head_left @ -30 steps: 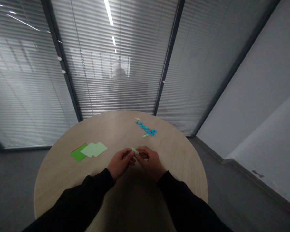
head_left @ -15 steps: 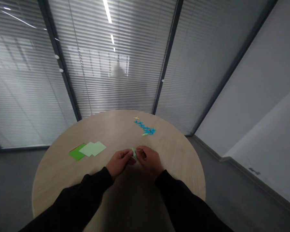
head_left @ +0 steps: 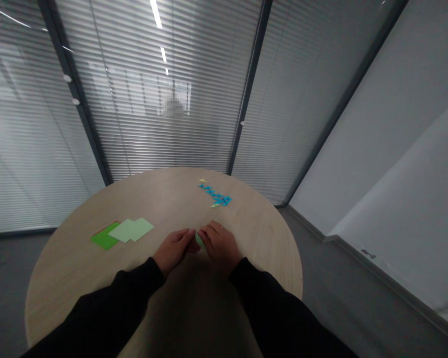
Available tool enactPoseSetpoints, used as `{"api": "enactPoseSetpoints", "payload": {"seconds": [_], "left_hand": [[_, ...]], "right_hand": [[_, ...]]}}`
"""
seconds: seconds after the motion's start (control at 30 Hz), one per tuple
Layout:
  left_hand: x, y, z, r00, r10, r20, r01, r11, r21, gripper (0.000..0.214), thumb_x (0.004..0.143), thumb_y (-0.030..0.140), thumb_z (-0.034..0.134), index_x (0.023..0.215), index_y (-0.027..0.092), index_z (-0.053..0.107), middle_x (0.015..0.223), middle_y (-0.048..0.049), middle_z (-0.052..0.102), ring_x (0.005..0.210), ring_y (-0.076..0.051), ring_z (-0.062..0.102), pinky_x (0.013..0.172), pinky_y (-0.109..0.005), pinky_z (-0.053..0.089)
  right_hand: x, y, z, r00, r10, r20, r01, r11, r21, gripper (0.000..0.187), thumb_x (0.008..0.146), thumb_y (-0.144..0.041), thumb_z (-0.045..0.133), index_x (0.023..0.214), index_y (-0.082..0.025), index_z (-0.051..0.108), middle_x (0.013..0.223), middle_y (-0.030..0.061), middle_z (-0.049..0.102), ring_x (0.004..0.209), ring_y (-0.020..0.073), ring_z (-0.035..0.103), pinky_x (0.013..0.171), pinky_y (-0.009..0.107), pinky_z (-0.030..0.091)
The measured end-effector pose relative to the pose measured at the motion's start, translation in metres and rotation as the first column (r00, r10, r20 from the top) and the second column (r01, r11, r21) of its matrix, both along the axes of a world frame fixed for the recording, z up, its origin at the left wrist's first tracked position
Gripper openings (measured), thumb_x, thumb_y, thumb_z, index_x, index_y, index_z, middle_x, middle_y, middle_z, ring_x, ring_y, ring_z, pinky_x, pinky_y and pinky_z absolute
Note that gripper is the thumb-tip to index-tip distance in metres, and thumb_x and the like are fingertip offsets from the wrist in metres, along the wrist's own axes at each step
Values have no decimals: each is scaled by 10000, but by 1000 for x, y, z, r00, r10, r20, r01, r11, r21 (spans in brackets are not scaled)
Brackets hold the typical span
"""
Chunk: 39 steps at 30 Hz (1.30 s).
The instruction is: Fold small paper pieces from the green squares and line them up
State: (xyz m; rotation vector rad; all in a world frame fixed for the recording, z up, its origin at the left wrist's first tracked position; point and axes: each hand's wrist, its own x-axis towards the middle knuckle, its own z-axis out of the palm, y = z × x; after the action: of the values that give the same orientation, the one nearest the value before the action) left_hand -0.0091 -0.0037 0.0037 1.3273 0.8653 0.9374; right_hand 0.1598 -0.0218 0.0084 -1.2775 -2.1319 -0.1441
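Between my two hands is a small folded piece of pale green paper (head_left: 199, 240), mostly covered by fingers. My left hand (head_left: 174, 250) pinches its left side between thumb and fingers. My right hand (head_left: 221, 244) is closed on the right side, with its fingers bent over the paper. Farther back lie several small folded blue paper pieces (head_left: 218, 197) in a slanting row. A folded yellow paper piece (head_left: 202, 180) sits at the far end of that row, and a pale green folded piece (head_left: 215, 205) at its near end.
Left of my hands, overlapping pale green sheets (head_left: 139, 229) lie partly over a bright green sheet (head_left: 105, 238) with a thin red edge showing. The round wooden table (head_left: 164, 199) stands close to a glass partition with blinds (head_left: 171, 144). A white wall (head_left: 377, 149) rises on the right.
The whole view has shifted, so the table and papers appear farther left. My right hand's fingers have come over the green paper, hiding more of its top. The sheets and folded pieces stay put.
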Motion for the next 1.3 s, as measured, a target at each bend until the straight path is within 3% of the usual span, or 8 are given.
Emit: {"api": "enactPoseSetpoints", "payload": {"seconds": [0.27, 0.43, 0.6, 0.8, 0.9, 1.07, 1.3], "left_hand": [[1, 3, -6, 988, 15, 157, 1, 995, -101, 413, 752, 555, 730, 801, 152, 649, 720, -14, 631, 660, -133, 591, 706, -280, 515], [2, 4, -7, 993, 67, 99, -60, 996, -67, 400, 763, 552, 705, 792, 157, 653, 703, -17, 641, 638, -141, 600, 688, -296, 522], [2, 3, -8, 995, 79, 57, -78, 997, -18, 403, 784, 551, 685, 840, 152, 673, 702, -24, 666, 617, -143, 618, 664, -303, 534], [0, -3, 1, 986, 131, -104, -115, 983, 144, 387, 828, 540, 632, 838, 155, 666, 639, -18, 656, 585, -152, 624, 597, -282, 504], [0, -2, 2, 992, 117, -51, -113, 990, 84, 422, 799, 564, 660, 890, 152, 650, 670, -17, 666, 587, -148, 627, 606, -290, 518], [1, 1, -1, 994, -23, 109, 32, 996, -88, 513, 719, 564, 766, 995, 150, 639, 785, -30, 699, 626, -134, 642, 640, -294, 540], [-3, 0, -3, 980, -74, 184, 101, 985, -143, 473, 683, 443, 847, 984, 133, 655, 829, -46, 716, 651, -123, 651, 658, -275, 527]], "right_hand": [[6, -3, -2, 999, 47, 24, -48, 997, 63, 294, 1049, -305, 421, 1058, -211, 699, 902, 80, 699, 837, 198, 614, 750, 296, 449], [6, -5, 0, 991, 100, -94, -96, 994, 43, 314, 1038, -341, 435, 1033, -210, 720, 870, 88, 696, 833, 200, 620, 764, 300, 456], [6, -2, -3, 960, 188, -207, -199, 979, -34, 216, 953, -252, 503, 1053, -200, 688, 808, 46, 690, 663, 159, 586, 654, 269, 437], [5, -4, -4, 954, 122, -273, -150, 985, -83, 114, 810, -182, 579, 884, -192, 665, 628, -15, 603, 544, 128, 514, 571, 240, 365], [4, -7, 0, 952, 118, -282, -153, 983, -106, 95, 822, -194, 567, 830, -200, 661, 572, -36, 547, 506, 115, 468, 542, 233, 324], [4, -8, 4, 936, 136, -325, -182, 977, -114, 138, 850, -220, 552, 880, -196, 685, 594, -24, 566, 523, 120, 471, 545, 237, 329], [5, -8, 1, 886, 94, -454, -179, 972, -150, 117, 833, -254, 597, 880, -198, 688, 524, -53, 517, 459, 105, 439, 492, 221, 313]]}}
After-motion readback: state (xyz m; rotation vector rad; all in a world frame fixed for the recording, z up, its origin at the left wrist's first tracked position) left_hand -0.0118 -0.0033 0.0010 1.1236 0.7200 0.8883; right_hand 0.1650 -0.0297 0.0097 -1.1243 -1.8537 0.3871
